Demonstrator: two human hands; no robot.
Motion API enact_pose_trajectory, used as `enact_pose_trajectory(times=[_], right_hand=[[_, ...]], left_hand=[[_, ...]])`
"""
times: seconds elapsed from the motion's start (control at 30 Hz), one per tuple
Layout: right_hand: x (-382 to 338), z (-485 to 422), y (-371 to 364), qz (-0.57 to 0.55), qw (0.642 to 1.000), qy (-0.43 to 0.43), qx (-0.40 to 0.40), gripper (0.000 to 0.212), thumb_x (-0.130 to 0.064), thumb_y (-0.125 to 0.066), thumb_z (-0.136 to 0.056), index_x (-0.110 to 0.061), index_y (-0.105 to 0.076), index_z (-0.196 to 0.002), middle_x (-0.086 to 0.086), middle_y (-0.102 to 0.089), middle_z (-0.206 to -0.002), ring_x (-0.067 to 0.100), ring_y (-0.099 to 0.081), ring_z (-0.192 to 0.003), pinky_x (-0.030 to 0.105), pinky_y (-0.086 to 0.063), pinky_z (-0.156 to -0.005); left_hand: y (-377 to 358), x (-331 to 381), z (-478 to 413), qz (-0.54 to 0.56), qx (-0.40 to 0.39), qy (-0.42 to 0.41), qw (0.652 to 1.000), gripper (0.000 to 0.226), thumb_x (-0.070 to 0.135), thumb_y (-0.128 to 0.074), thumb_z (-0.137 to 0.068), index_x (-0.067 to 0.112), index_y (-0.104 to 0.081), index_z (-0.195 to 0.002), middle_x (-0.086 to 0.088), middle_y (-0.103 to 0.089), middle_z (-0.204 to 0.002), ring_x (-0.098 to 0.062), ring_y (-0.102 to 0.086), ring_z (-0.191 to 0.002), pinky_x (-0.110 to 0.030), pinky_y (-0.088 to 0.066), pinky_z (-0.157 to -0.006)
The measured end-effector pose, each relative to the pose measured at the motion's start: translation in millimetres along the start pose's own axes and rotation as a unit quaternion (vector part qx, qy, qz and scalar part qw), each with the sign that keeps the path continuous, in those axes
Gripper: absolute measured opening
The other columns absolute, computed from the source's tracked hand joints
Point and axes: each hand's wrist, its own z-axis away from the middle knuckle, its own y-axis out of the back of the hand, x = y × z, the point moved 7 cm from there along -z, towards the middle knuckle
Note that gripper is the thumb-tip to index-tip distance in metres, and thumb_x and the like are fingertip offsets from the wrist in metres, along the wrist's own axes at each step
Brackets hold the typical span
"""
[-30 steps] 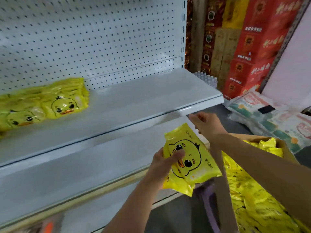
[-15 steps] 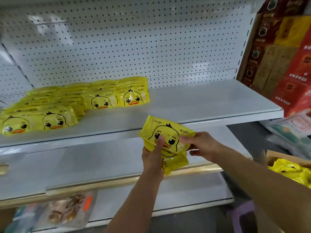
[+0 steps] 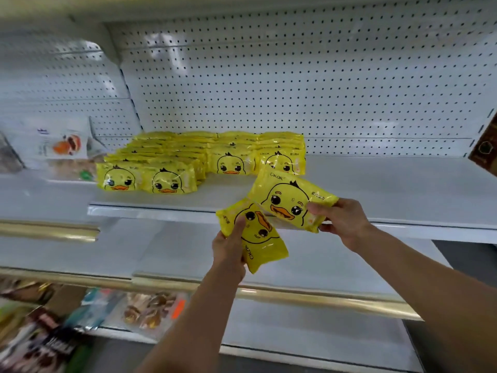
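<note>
Nearest, left hand (image 3: 230,247) gripped the sideways duck packet (image 3: 262,239), thumb curled over its face. Beyond, right hand (image 3: 343,222) pinched the upright packet (image 3: 289,201) by its right edge, above the front lip of the shelf (image 3: 390,189). Judgement: seat it face-forward, flush right of the stacked row (image 3: 199,160).

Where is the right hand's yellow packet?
Head view, right of centre: the right hand holds the yellow duck-print plastic packet before the white shelf, above the other yellow packet.

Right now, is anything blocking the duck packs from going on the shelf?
Nothing visible. The right hand holds a duck pack before the bare shelf, beside the stacked packs; the left hand holds a second pack lower.
</note>
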Motion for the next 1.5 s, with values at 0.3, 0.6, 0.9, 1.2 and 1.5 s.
enact_pose_trajectory(times=[0.3,0.6,0.9,1.2,1.5], right_hand=[[-30.1,-83.0,-56.0,0.082,0.994,0.072,-0.008,0.012,-0.005,-0.081,-0.072,-0.008,-0.071,-0.077,0.012,-0.071,-0.08,0.026,-0.066,-0.066,0.032,-0.052,-0.057],[-30.3,-165.6,-120.9,0.157,0.982,0.106,-0.018,0.022,-0.01,-0.085,-0.07,0.001,-0.066,-0.07,0.011,-0.064,-0.065,0.023,-0.059,-0.056,0.036,-0.056,-0.06],[-22.7,-223.1,-173.6,0.244,0.964,0.108,-0.006,0.046,-0.029,-0.086,-0.07,0.005,-0.067,-0.094,0.023,-0.071,-0.086,0.037,-0.07,-0.077,0.05,-0.055,-0.075],[-30.1,-225.5,-177.2,0.359,0.921,0.146,0.039,0.07,-0.035,-0.078,-0.078,-0.007,-0.048,-0.135,0.013,-0.055,-0.134,0.032,-0.051,-0.123,0.04,-0.042,-0.092],[-69.4,-186.8,-173.0,0.347,0.874,0.336,0.046,0.037,-0.041,-0.066,-0.087,-0.015,-0.057,-0.112,0.001,-0.054,-0.111,0.023,-0.057,-0.1,0.033,-0.042,-0.068]], left_hand=[[40.2,42.9,-43.1,0.054,0.074,-0.037,0.995,0.027,0.026,-0.072,-0.088,0.008,-0.065,-0.108,-0.014,-0.072,-0.091,-0.032,-0.069,-0.081,-0.05,-0.057,-0.079],[44.4,67.9,-87.1,0.075,0.106,-0.053,0.99,0.029,0.025,-0.07,-0.09,0.01,-0.064,-0.115,-0.015,-0.072,-0.102,-0.032,-0.07,-0.089,-0.051,-0.057,-0.082],[53.5,78.3,-113.7,0.08,0.093,-0.065,0.99,0.019,0.026,-0.068,-0.09,0.015,-0.065,-0.106,-0.011,-0.074,-0.097,-0.029,-0.071,-0.089,-0.041,-0.058,-0.073],[44.7,78.4,-124.9,0.078,0.077,-0.064,0.992,0.024,0.027,-0.068,-0.091,0.016,-0.066,-0.112,-0.011,-0.075,-0.104,-0.03,-0.071,-0.096,-0.045,-0.058,-0.081],[20.1,85.0,-114.6,-0.02,-0.019,-0.075,0.997,0.031,0.027,-0.068,-0.09,0.014,-0.066,-0.118,-0.012,-0.075,-0.106,-0.032,-0.072,-0.098,-0.055,-0.055,-0.09]])
